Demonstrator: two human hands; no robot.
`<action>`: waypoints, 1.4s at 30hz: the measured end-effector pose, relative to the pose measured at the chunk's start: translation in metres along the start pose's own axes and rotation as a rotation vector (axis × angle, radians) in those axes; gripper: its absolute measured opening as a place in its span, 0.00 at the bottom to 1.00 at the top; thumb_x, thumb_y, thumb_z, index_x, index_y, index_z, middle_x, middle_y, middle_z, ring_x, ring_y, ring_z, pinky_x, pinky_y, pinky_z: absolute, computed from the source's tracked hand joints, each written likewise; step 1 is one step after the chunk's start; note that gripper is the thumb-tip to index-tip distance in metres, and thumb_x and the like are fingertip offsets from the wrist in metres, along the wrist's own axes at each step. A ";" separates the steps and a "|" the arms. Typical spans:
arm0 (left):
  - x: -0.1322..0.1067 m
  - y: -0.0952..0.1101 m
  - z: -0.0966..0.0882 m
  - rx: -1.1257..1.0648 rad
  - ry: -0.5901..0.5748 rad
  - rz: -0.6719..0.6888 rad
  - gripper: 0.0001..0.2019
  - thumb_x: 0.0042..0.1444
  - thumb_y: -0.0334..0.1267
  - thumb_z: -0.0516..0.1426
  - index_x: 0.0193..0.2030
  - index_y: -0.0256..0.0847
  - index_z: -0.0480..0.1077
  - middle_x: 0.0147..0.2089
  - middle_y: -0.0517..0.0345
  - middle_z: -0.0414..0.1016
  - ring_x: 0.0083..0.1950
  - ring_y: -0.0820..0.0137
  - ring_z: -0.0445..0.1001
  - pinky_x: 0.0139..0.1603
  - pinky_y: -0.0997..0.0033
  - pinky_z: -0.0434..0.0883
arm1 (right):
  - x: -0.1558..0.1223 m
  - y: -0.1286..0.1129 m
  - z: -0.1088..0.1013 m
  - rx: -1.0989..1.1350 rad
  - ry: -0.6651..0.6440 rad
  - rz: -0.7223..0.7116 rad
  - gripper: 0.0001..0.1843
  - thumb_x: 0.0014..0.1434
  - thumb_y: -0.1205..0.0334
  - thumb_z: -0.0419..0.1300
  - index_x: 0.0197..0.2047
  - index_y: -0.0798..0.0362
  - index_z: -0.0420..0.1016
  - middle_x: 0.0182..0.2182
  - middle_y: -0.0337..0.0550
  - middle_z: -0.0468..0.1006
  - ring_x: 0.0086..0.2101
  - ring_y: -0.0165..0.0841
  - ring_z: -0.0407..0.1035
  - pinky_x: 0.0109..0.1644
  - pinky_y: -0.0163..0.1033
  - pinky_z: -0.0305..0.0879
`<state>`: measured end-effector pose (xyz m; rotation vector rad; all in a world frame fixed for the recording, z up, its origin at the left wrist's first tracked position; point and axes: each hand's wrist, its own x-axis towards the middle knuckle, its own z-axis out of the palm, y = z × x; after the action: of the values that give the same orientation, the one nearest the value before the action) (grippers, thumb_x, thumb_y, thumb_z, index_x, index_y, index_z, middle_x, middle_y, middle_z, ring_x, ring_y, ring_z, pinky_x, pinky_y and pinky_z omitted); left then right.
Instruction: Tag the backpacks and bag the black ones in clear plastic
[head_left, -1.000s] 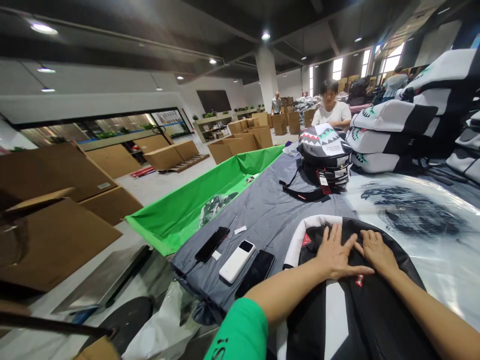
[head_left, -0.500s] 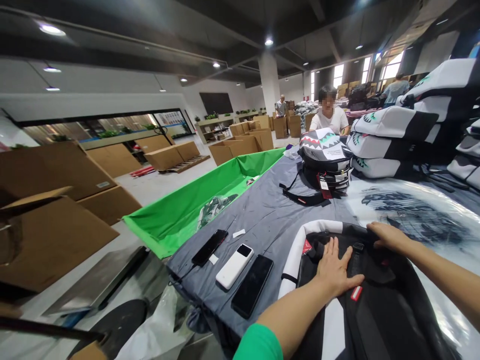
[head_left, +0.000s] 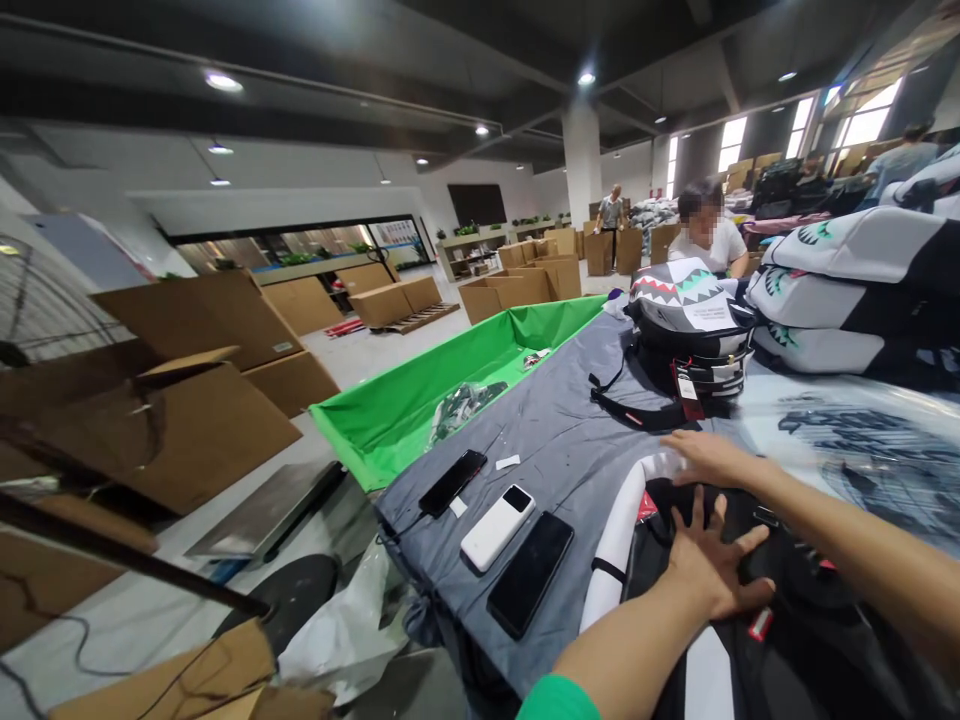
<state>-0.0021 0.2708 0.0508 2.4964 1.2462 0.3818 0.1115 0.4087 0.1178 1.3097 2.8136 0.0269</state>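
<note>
A black-and-white backpack [head_left: 787, 655] lies flat at the near right of the table, its black strap side up, with a small red-and-white label [head_left: 760, 624] on it. My left hand [head_left: 712, 565] presses on the black panel with its fingers spread. Beyond it, my right hand [head_left: 705, 458] rests at the bag's white top edge, fingers stretched out and not closed around anything I can see. Both forearms cover part of the bag.
On the grey-covered table [head_left: 555, 420] lie two black phones [head_left: 531, 575] and a white power bank [head_left: 498, 527]. Several stacked backpacks [head_left: 847, 300] stand behind. A green-lined bin [head_left: 405, 390] borders the left side, with cardboard boxes [head_left: 217, 430] beyond. A co-worker [head_left: 709, 235] is across the table.
The view has turned left. My right hand has moved left along the bag's top edge, towards its white corner. My left hand stays spread on the black panel.
</note>
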 end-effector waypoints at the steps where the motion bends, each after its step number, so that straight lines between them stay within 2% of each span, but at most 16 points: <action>1: -0.001 0.001 -0.001 0.006 0.005 -0.001 0.35 0.65 0.66 0.46 0.76 0.61 0.51 0.81 0.50 0.38 0.79 0.38 0.31 0.68 0.20 0.47 | 0.016 -0.015 0.000 0.004 -0.019 -0.035 0.26 0.50 0.61 0.70 0.54 0.46 0.75 0.50 0.49 0.78 0.47 0.44 0.77 0.45 0.40 0.70; 4: -0.007 0.004 -0.003 0.024 0.054 0.010 0.35 0.66 0.64 0.46 0.76 0.56 0.52 0.81 0.48 0.40 0.79 0.39 0.36 0.69 0.24 0.50 | 0.049 -0.039 0.008 0.004 -0.113 -0.074 0.28 0.42 0.66 0.75 0.48 0.49 0.77 0.44 0.47 0.80 0.43 0.44 0.78 0.41 0.38 0.69; 7: -0.012 0.007 -0.006 0.053 0.088 0.009 0.36 0.67 0.61 0.46 0.77 0.48 0.51 0.79 0.43 0.47 0.79 0.42 0.38 0.72 0.28 0.48 | 0.069 -0.038 0.023 0.011 -0.163 -0.059 0.31 0.38 0.70 0.76 0.48 0.51 0.76 0.43 0.49 0.80 0.45 0.45 0.77 0.43 0.38 0.67; 9: -0.010 0.004 -0.007 0.062 0.090 0.008 0.38 0.66 0.62 0.47 0.77 0.45 0.50 0.79 0.43 0.46 0.79 0.41 0.34 0.73 0.27 0.45 | 0.080 -0.033 0.033 0.022 -0.187 -0.033 0.30 0.40 0.69 0.76 0.48 0.52 0.75 0.43 0.49 0.80 0.45 0.44 0.76 0.44 0.39 0.67; 12: -0.002 -0.003 -0.008 0.044 0.075 -0.002 0.40 0.64 0.65 0.48 0.78 0.50 0.48 0.81 0.48 0.38 0.79 0.36 0.29 0.70 0.20 0.43 | 0.088 -0.030 0.038 0.033 -0.213 0.006 0.24 0.47 0.61 0.76 0.46 0.54 0.75 0.41 0.47 0.79 0.43 0.41 0.75 0.46 0.42 0.69; 16: 0.004 -0.007 -0.013 0.036 -0.031 -0.012 0.40 0.63 0.67 0.46 0.77 0.48 0.51 0.81 0.46 0.36 0.79 0.38 0.30 0.69 0.18 0.42 | 0.066 -0.025 0.032 0.032 -0.151 0.047 0.22 0.52 0.60 0.73 0.49 0.56 0.74 0.47 0.47 0.78 0.46 0.39 0.73 0.50 0.44 0.69; 20: 0.004 -0.005 -0.013 0.005 0.002 -0.030 0.40 0.64 0.68 0.44 0.77 0.48 0.50 0.81 0.45 0.32 0.79 0.39 0.31 0.68 0.17 0.41 | 0.035 -0.013 0.038 0.066 -0.054 0.130 0.16 0.57 0.60 0.68 0.48 0.52 0.73 0.48 0.48 0.77 0.45 0.38 0.74 0.47 0.40 0.67; 23: 0.012 -0.007 -0.007 0.043 -0.003 -0.024 0.42 0.64 0.69 0.43 0.77 0.45 0.49 0.81 0.46 0.33 0.79 0.39 0.30 0.69 0.18 0.41 | 0.032 -0.016 0.046 0.088 0.049 0.231 0.15 0.57 0.60 0.66 0.48 0.49 0.73 0.48 0.49 0.76 0.48 0.44 0.74 0.46 0.42 0.68; 26: 0.026 -0.013 -0.001 0.135 -0.056 -0.062 0.44 0.63 0.69 0.44 0.78 0.43 0.48 0.81 0.47 0.37 0.79 0.40 0.31 0.71 0.21 0.43 | 0.028 -0.020 0.037 0.124 0.145 0.277 0.14 0.58 0.62 0.64 0.49 0.49 0.73 0.46 0.50 0.77 0.48 0.45 0.74 0.49 0.45 0.69; 29: 0.035 -0.017 0.000 0.141 -0.026 -0.115 0.42 0.62 0.70 0.45 0.76 0.47 0.53 0.80 0.48 0.42 0.79 0.40 0.34 0.72 0.25 0.47 | -0.016 -0.012 0.017 0.187 0.222 0.270 0.19 0.63 0.63 0.56 0.58 0.49 0.71 0.53 0.50 0.77 0.52 0.41 0.73 0.56 0.44 0.69; 32: 0.037 -0.017 0.001 0.117 0.114 -0.125 0.36 0.67 0.63 0.45 0.74 0.43 0.58 0.79 0.48 0.49 0.79 0.43 0.39 0.72 0.30 0.52 | -0.108 -0.022 0.006 0.224 0.329 0.328 0.22 0.69 0.57 0.48 0.62 0.50 0.68 0.57 0.55 0.75 0.56 0.47 0.70 0.61 0.53 0.67; 34: 0.037 -0.017 0.000 0.106 0.192 -0.139 0.30 0.70 0.55 0.46 0.70 0.38 0.62 0.76 0.48 0.56 0.79 0.47 0.43 0.74 0.34 0.53 | -0.172 -0.054 0.009 0.212 0.462 0.324 0.26 0.66 0.47 0.53 0.62 0.48 0.70 0.55 0.57 0.76 0.55 0.53 0.71 0.60 0.60 0.68; 36: 0.038 -0.016 -0.003 0.072 0.221 -0.150 0.24 0.71 0.46 0.47 0.66 0.35 0.66 0.74 0.46 0.60 0.78 0.49 0.47 0.75 0.36 0.52 | -0.213 -0.099 0.020 0.221 0.415 0.075 0.31 0.64 0.44 0.58 0.67 0.45 0.66 0.61 0.54 0.72 0.60 0.52 0.67 0.64 0.61 0.65; 38: 0.038 -0.014 -0.009 0.030 0.211 -0.140 0.21 0.71 0.39 0.47 0.65 0.32 0.66 0.73 0.42 0.62 0.77 0.50 0.50 0.76 0.35 0.48 | -0.224 -0.138 0.038 0.200 0.313 -0.093 0.32 0.65 0.44 0.57 0.70 0.45 0.65 0.65 0.52 0.69 0.64 0.51 0.63 0.70 0.65 0.54; 40: 0.031 -0.007 -0.020 0.003 0.179 -0.096 0.21 0.70 0.32 0.45 0.66 0.30 0.65 0.72 0.40 0.62 0.77 0.53 0.52 0.77 0.38 0.46 | -0.214 -0.154 0.061 0.159 0.329 -0.023 0.26 0.70 0.52 0.51 0.68 0.48 0.68 0.62 0.54 0.73 0.63 0.47 0.65 0.68 0.63 0.58; 42: 0.011 0.006 -0.032 -0.014 0.117 -0.005 0.20 0.70 0.29 0.44 0.64 0.32 0.66 0.69 0.44 0.68 0.74 0.60 0.60 0.76 0.48 0.52 | -0.198 -0.149 0.083 0.147 0.306 0.070 0.27 0.71 0.53 0.49 0.67 0.53 0.68 0.63 0.56 0.72 0.64 0.47 0.63 0.68 0.62 0.57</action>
<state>-0.0035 0.2815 0.0839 2.4905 1.2882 0.5398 0.1281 0.1612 0.0353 1.5571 3.0714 0.0252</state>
